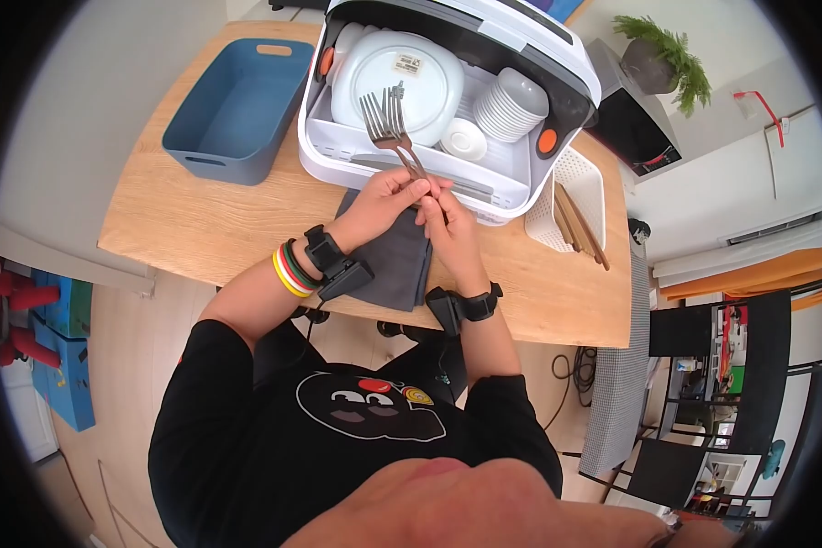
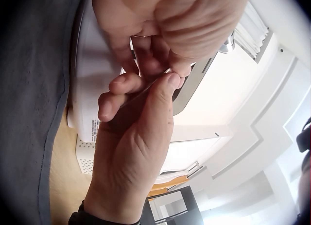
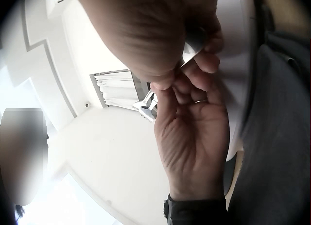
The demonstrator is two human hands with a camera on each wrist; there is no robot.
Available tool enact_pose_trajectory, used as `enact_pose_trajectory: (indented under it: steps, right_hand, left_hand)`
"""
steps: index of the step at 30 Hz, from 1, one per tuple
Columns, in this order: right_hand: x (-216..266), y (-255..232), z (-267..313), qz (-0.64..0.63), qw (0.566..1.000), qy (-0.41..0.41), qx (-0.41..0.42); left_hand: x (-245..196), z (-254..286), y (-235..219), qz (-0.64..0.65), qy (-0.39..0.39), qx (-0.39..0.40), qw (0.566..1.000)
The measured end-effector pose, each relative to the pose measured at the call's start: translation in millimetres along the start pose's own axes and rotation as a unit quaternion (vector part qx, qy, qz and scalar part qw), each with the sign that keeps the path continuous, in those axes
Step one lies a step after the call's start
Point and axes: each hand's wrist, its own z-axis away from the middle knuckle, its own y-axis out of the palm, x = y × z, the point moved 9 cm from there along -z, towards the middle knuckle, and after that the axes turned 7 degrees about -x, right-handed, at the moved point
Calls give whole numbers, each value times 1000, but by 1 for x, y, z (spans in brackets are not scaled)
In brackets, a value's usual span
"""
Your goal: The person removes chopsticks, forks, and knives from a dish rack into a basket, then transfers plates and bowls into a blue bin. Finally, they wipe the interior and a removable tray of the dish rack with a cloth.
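Observation:
Two metal forks (image 1: 388, 137) are held together, tines up, above the front of a white dish box (image 1: 315, 151). My left hand (image 1: 379, 203) pinches their handles between thumb and fingers. Just below, my right hand (image 1: 452, 239) grips the lower handle ends, its thumb close to the left fingers. Both wrist views show the fingertips meeting around the handles, which are mostly hidden. Behind the forks stand a large white plate (image 1: 429, 91), a row of bowls (image 1: 511, 105) and a small dish (image 1: 464, 140). Long metal cutlery (image 1: 461, 185) lies in the box's front compartment.
A dark grey cloth (image 1: 388, 269) lies under the hands at the table edge. Left of the box stands a blue bin (image 1: 233, 110). To the right, a white perforated basket (image 1: 543, 219) holds wooden utensils (image 1: 575, 219). The box's dark lid (image 1: 562, 82) is raised.

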Motion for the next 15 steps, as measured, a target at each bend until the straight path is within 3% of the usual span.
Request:
enact_pose_trajectory:
  steps: [2,4,11,13,15]
  right_hand:
    - [9,-4,-1,64,997,-38,-30]
    - [29,-12,1,190,962,-169,-96]
    - [38,-24,9,296,916,-240,-128]
    - [52,-38,17,326,885,-274,-187]
    - [59,-57,27,321,882,-266,-220]
  left_hand:
    - [1,-1,-3,-5,11,-17,1000]
    - [-5,-1,-6,-12,50,-45,998]
    - [-10,0,-4,-34,47,-41,997]
    - [-13,0,-6,-55,54,-38,996]
    - [-11,-1,-4,-48,50,-30,997]
